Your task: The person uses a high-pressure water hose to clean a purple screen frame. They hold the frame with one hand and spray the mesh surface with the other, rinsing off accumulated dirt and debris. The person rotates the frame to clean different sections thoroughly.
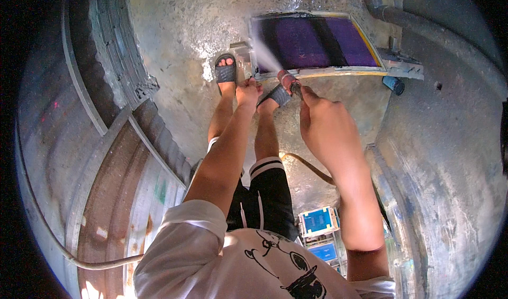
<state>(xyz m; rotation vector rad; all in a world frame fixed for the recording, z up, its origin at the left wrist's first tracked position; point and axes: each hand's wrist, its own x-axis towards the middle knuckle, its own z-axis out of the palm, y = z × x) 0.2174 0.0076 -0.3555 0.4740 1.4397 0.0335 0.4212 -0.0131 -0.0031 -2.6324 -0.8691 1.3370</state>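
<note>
My right hand (330,127) is closed around a hose spray nozzle (288,81) with a reddish head. A white jet of water leaves it toward the far left, across the left end of a screen printing frame (296,74). The frame has pale edges and a purple mesh (296,42) with dark bands, and it leans slightly back. My left hand (247,92) is closed at the frame's near left corner, its fingertips pinched on the edge; the exact grip is partly hidden.
Wet concrete floor (174,50) surrounds my sandalled feet. A blue cylinder (393,85) lies beside the ledge (407,66) at the frame's right end. Behind me are smaller blue screens (318,221) and a hose (309,167). A pipe (418,21) runs along the right wall; corrugated metal (100,204) stands left.
</note>
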